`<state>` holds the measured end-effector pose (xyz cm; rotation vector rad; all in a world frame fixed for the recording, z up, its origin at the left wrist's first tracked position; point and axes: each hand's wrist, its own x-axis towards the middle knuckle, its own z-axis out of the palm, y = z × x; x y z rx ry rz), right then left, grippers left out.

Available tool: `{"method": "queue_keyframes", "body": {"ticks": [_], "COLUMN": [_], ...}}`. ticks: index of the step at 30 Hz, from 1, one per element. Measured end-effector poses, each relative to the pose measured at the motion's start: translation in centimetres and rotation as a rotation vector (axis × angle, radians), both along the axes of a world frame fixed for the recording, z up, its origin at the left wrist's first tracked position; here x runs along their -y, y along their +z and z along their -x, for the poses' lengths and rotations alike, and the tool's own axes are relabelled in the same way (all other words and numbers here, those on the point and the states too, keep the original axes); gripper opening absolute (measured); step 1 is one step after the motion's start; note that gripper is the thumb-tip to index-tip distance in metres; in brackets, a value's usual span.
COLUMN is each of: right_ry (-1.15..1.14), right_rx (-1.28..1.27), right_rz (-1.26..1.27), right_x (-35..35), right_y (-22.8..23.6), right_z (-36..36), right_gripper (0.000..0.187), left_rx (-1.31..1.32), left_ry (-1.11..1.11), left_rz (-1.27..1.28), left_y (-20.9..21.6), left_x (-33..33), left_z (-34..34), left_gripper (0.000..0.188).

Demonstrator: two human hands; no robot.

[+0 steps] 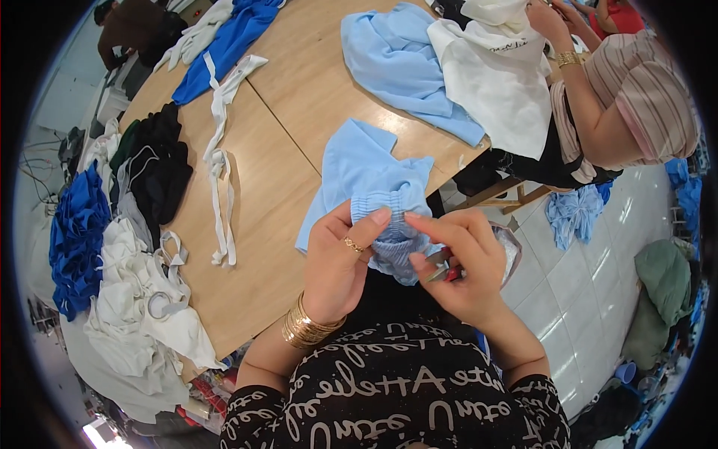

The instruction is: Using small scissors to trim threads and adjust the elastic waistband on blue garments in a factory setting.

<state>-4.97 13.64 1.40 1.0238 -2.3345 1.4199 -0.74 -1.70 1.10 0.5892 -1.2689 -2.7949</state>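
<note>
A light blue garment (357,161) with a gathered elastic band lies partly on the table and partly over its near edge. My left hand (338,254) is closed on the gathered band, thumb on top. Gold bangles and a ring are on that arm and hand. Close beside it, my right hand (467,258) has its index fingertip at the band. Small red-handled thread snips (449,272) are tucked in the right hand's curled fingers. Whether its fingertips also pinch a thread is too small to tell.
The wooden table (273,176) carries a long white strip (218,165). White cloth (134,292), black cloth (161,168) and blue ruffled cloth (75,239) pile up at left. Another light blue garment (396,60) lies far right, near a co-worker (628,105) handling white cloth (497,82).
</note>
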Motion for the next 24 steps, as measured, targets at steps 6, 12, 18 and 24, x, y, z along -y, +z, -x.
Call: {"method": "queue_keyframes", "body": {"ticks": [6, 12, 18, 24], "right_ry": [0.081, -0.061, -0.129, -0.127], "right_rx": [0.153, -0.102, -0.185, -0.217], "right_rz": [-0.092, -0.251, -0.392, -0.397], "right_x": [-0.7, -0.7, -0.9, -1.0], "right_y": [2.3, 2.0, 2.6, 2.7], "right_z": [1.2, 1.2, 1.0, 1.0], "right_gripper": [0.036, 0.035, 0.032, 0.031], "left_rx": [-0.007, -0.031, -0.041, -0.043], "left_ry": [-0.056, -0.057, -0.047, -0.05], "left_rz": [0.031, 0.119, 0.178, 0.19], "left_y": [0.2, 0.4, 0.3, 0.1], "left_x": [-0.1, -0.7, -0.8, -0.8], "left_z": [0.4, 0.5, 0.3, 0.3], "left_gripper": [0.019, 0.019, 0.018, 0.017]}}
